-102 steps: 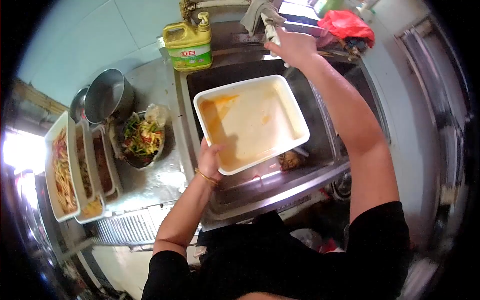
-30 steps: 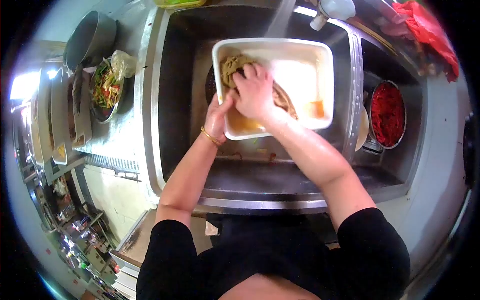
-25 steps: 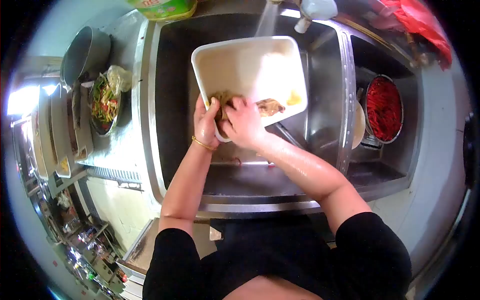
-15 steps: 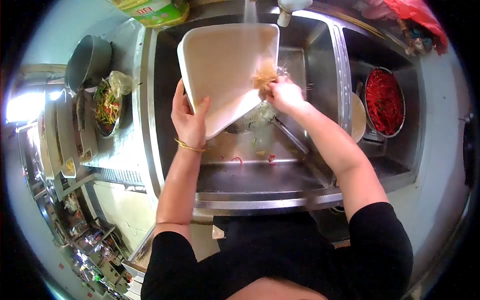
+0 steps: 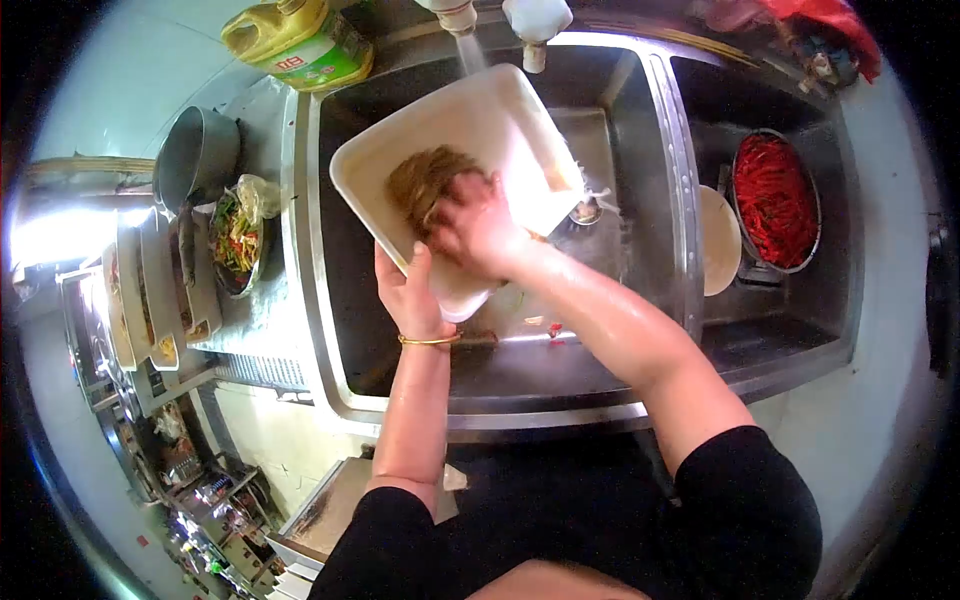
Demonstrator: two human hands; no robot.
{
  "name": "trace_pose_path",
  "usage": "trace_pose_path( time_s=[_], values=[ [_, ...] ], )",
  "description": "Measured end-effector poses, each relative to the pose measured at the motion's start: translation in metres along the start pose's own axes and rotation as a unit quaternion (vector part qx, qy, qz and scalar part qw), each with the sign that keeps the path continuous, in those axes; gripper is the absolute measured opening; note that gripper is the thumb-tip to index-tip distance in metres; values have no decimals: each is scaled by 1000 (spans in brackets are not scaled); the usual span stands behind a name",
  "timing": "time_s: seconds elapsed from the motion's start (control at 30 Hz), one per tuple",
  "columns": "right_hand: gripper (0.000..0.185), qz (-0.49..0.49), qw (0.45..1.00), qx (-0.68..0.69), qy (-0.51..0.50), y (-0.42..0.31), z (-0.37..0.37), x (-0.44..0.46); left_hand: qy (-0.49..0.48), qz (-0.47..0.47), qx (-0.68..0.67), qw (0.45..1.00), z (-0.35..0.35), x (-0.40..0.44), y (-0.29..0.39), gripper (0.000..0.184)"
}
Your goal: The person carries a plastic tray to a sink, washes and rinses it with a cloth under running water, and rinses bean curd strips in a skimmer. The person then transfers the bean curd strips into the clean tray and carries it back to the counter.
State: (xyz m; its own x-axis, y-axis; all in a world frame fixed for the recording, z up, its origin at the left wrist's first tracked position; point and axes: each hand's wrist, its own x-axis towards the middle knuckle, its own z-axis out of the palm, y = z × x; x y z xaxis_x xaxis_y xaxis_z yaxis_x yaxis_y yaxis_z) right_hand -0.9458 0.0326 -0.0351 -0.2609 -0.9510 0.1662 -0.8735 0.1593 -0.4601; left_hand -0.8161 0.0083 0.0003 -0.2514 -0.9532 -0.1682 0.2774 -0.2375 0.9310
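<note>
A white rectangular plastic tub (image 5: 525,115) is tilted over the metal sink (image 5: 360,370). My left hand (image 5: 412,290) grips its near left edge, thumb over the wall and fingers beneath. Against the tub's inside, my right hand (image 5: 480,225) presses a brown fibrous scrubber (image 5: 425,180), with the fingers bent over it; motion blurs them slightly. Water runs from the tap (image 5: 455,18) at the tub's far edge. Behind the tub, a metal utensil (image 5: 586,212) lies partly hidden in the basin.
On the right stand an oval basket of red peppers (image 5: 778,200) and a round pale board (image 5: 720,240). To the left are a grey pot (image 5: 197,155), a bowl of cut vegetables (image 5: 238,240) and long white trays (image 5: 160,290). A yellow jug (image 5: 300,45) stands behind the sink.
The tub has turned and its near end has moved right. My right hand has carried the scrubber from the tub's right edge left and down onto its inner surface.
</note>
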Motion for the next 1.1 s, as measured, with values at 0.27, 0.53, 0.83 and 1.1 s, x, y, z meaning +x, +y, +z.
trace_pose_path(
  time_s=[0.27, 0.53, 0.83, 1.1],
  values=[
    [47, 136, 986, -14, 99, 44, 19, 4, -2, 23, -51, 998, -9, -2, 3, 63],
    [38, -112, 985, 93, -93, -49, -49, -54, -12, 82, 56, 995, -13, 18, 15, 64],
    [18, -165, 968, -172, 81, 103, -40, -25, -48, -106, -22, 993, -69, 32, 75, 58],
    [14, -127, 983, -11, 129, 3, -48, -50, 24, -87, -103, 991, 28, -2, -24, 53]
  ],
)
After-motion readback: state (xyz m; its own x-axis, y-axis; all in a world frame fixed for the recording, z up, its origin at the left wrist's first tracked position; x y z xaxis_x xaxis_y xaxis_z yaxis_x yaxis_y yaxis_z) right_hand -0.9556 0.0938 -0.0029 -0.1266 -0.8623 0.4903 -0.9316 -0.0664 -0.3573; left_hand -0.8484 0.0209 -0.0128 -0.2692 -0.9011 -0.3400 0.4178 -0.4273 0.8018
